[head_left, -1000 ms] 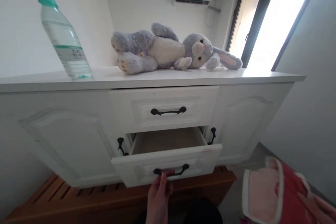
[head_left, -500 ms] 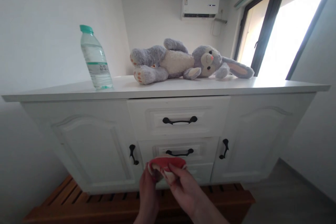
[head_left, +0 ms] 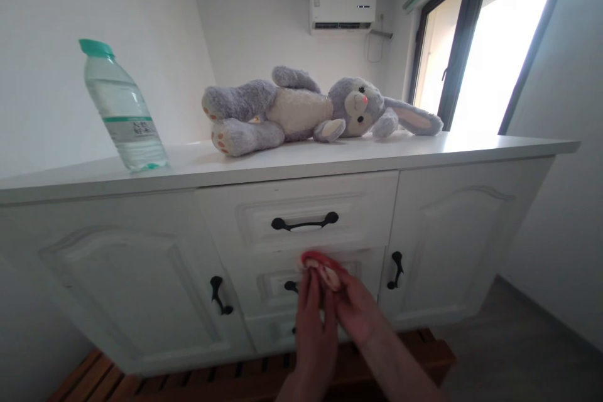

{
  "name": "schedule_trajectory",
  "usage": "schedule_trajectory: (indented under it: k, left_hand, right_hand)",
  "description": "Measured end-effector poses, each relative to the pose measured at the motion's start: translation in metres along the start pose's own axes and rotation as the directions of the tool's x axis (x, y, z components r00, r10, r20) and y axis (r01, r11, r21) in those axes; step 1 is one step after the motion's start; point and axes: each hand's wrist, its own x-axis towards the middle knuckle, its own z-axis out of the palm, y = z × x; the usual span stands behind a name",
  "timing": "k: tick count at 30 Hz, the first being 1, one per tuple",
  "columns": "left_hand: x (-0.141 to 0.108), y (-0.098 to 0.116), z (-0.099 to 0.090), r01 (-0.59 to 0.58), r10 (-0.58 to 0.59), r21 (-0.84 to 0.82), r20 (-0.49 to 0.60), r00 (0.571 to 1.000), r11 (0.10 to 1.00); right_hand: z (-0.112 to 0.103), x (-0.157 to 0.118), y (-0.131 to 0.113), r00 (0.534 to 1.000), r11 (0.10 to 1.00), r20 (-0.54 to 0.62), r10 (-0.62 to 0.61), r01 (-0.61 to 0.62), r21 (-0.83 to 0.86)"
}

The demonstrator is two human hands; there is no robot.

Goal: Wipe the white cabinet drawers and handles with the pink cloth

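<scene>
My left hand (head_left: pixel 313 339) and my right hand (head_left: pixel 358 316) pinch a small bunched red-and-pink cloth (head_left: pixel 325 269) between them. The cloth is folded tight, and my fingers hide most of it. Both hands are close in front of the shut lower drawer (head_left: pixel 277 282) of a white cabinet (head_left: pixel 117 276), and my fingers partly hide its black handle (head_left: pixel 291 286). Above it, the upper drawer's black handle (head_left: pixel 304 221) shows in full.
A clear plastic water bottle (head_left: pixel 123 110) with a green cap leans on the cabinet top, next to a grey-and-cream plush rabbit (head_left: pixel 294 110). A wooden slatted bench (head_left: pixel 431 352) runs below the cabinet. Behind are an air conditioner (head_left: pixel 342 14) and a bright window (head_left: pixel 494 44).
The lower drawer has gone from pulled out to shut. The cloth has moved from lower right to between my hands, now bunched smaller. My hands have risen, and the view has tilted slightly.
</scene>
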Motion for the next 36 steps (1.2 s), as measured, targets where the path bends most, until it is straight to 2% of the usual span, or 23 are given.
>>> schedule_trajectory:
  k: [2, 4, 6, 7, 9, 12, 14, 16, 19, 21, 23, 25, 27, 29, 30, 33, 36]
  left_hand:
    - [-0.008, 0.017, 0.043, -0.016, 0.040, -0.123, 0.190, 0.981, 0.992]
    - [-0.012, 0.033, 0.074, -0.017, 0.075, -0.183, 0.314, 0.947, 0.983]
    - [-0.017, 0.038, 0.093, 0.005, 0.064, -0.185, 0.368, 0.928, 0.983]
    - [-0.020, 0.035, 0.098, 0.029, 0.042, -0.183, 0.370, 0.928, 0.983]
    - [-0.028, 0.019, 0.101, 0.102, -0.025, -0.201, 0.353, 0.935, 0.974]
    - [-0.040, -0.020, 0.097, 0.285, -0.193, -0.245, 0.341, 0.920, 0.926]
    - [-0.046, -0.047, 0.089, 0.390, -0.307, -0.254, 0.312, 0.899, 0.885]
    - [-0.046, -0.070, 0.071, 0.430, -0.366, -0.253, 0.261, 0.893, 0.867]
    - [-0.040, -0.102, 0.023, 0.445, -0.421, -0.192, 0.154, 0.894, 0.874]
    - [-0.032, -0.124, -0.022, 0.456, -0.459, -0.127, 0.005, 0.888, 0.881]
    - [-0.021, -0.144, -0.069, 0.486, -0.488, -0.046, -0.109, 0.866, 0.873]
    - [-0.009, -0.153, -0.110, 0.521, -0.502, 0.042, -0.211, 0.839, 0.853]
    - [0.001, -0.144, -0.138, 0.540, -0.494, 0.102, -0.295, 0.818, 0.835]
    - [0.007, -0.118, -0.151, 0.513, -0.453, 0.119, -0.331, 0.828, 0.850]
    - [0.008, -0.101, -0.152, 0.472, -0.415, 0.116, -0.324, 0.850, 0.874]
    - [0.006, -0.052, -0.142, 0.232, -0.190, 0.106, -0.305, 0.933, 0.967]
    - [0.003, -0.030, -0.124, 0.034, 0.025, 0.227, -0.251, 0.968, 0.973]
  right_hand:
    - [-0.031, -0.018, -0.046, 0.989, 0.995, -0.124, -0.084, 0.077, -0.060]
    - [-0.049, -0.031, -0.081, 0.963, 0.978, -0.209, -0.170, 0.139, -0.155]
    - [-0.058, -0.039, -0.099, 0.947, 0.952, -0.236, -0.217, 0.152, -0.266]
    - [-0.062, -0.041, -0.100, 0.944, 0.940, -0.245, -0.220, 0.139, -0.312]
    - [-0.073, -0.042, -0.087, 0.938, 0.920, -0.275, -0.213, 0.097, -0.379]
    - [-0.102, -0.038, -0.043, 0.912, 0.905, -0.359, -0.199, 0.031, -0.423]
    - [-0.120, -0.032, -0.008, 0.896, 0.909, -0.398, -0.196, 0.014, -0.416]
    - [-0.126, -0.024, 0.024, 0.898, 0.917, -0.396, -0.191, 0.020, -0.397]
    - [-0.106, -0.005, 0.073, 0.941, 0.930, -0.316, -0.122, -0.003, -0.368]
    - [-0.078, 0.011, 0.112, 0.962, 0.943, -0.270, -0.047, -0.047, -0.330]
    - [-0.046, 0.031, 0.153, 0.962, 0.956, -0.269, 0.051, -0.125, -0.266]
    - [-0.013, 0.048, 0.188, 0.948, 0.960, -0.289, 0.132, -0.195, -0.199]
    - [0.018, 0.056, 0.206, 0.947, 0.966, -0.276, 0.164, -0.211, -0.151]
    - [0.044, 0.054, 0.202, 0.966, 0.980, -0.235, 0.107, -0.143, -0.138]
    - [0.056, 0.050, 0.192, 0.976, 0.987, -0.212, 0.060, -0.090, -0.132]
    - [0.080, 0.032, 0.145, 0.989, 0.997, -0.138, -0.054, 0.047, -0.057]
    - [0.084, 0.021, 0.104, 0.999, 0.998, -0.024, 0.043, -0.042, 0.040]
